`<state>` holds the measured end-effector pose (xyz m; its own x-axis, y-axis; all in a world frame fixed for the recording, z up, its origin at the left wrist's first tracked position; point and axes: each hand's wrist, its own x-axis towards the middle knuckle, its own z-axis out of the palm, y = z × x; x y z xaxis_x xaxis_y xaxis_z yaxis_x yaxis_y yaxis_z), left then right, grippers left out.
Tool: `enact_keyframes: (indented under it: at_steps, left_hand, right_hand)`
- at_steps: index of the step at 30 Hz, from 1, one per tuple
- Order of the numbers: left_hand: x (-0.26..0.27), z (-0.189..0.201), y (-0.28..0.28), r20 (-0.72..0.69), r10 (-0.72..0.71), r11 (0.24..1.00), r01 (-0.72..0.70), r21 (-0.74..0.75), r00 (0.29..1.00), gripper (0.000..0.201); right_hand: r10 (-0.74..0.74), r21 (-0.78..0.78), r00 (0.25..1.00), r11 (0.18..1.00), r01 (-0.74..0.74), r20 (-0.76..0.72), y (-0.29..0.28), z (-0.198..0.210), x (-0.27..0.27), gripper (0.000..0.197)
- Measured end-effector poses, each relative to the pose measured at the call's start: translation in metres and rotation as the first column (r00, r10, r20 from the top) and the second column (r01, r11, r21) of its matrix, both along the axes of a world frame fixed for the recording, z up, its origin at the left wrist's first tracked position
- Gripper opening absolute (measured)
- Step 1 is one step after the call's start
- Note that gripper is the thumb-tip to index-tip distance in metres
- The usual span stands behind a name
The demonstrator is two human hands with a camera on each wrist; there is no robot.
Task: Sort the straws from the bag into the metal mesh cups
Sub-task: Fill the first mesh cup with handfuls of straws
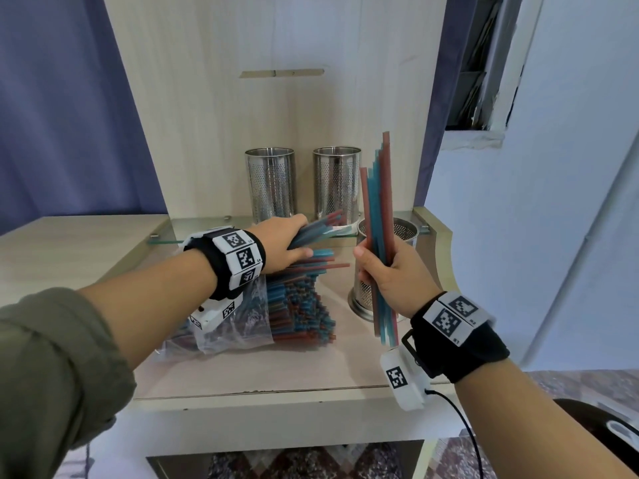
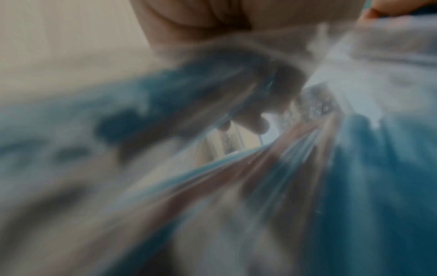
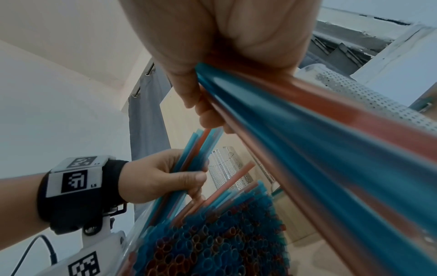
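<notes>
Pale wood desk [image 1: 86, 243] in the head view: the clear bag [image 1: 242, 326] of red and blue straws [image 1: 304, 305] lies near its front edge, three mesh cups [image 1: 271, 183] behind, open surface left. The left hand [image 1: 281, 245] grips a bunch over the bag; the right hand [image 1: 390, 271] clasps an upright bundle [image 1: 378, 216] before the nearest cup.

Left wrist: blurred, probably plastic and straws under the palm.

Right wrist: fingers [image 3: 208, 114] curl round the bundle, straw ends below.
</notes>
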<state>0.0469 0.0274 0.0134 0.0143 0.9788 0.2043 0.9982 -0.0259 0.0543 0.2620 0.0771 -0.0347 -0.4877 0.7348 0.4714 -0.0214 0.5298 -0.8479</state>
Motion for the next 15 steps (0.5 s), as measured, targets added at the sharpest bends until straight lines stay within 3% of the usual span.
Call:
enact_keyframes:
  at_steps: [10, 15]
  left_hand:
    - [0.011, 0.035, 0.010, 0.150, -0.073, 0.960, 0.029, 0.278, 0.986, 0.022]
    - [0.016, 0.060, 0.013, 0.321, -0.119, 0.919, -0.018, 0.394, 0.940, 0.022]
  right_hand:
    - [-0.023, -0.080, 0.999, 0.997, 0.026, 0.037, 0.013, -0.001, -0.011, 0.005]
    - [-0.004, -0.110, 1.000, 0.994, 0.006, 0.018, 0.022, -0.003, -0.026, 0.007]
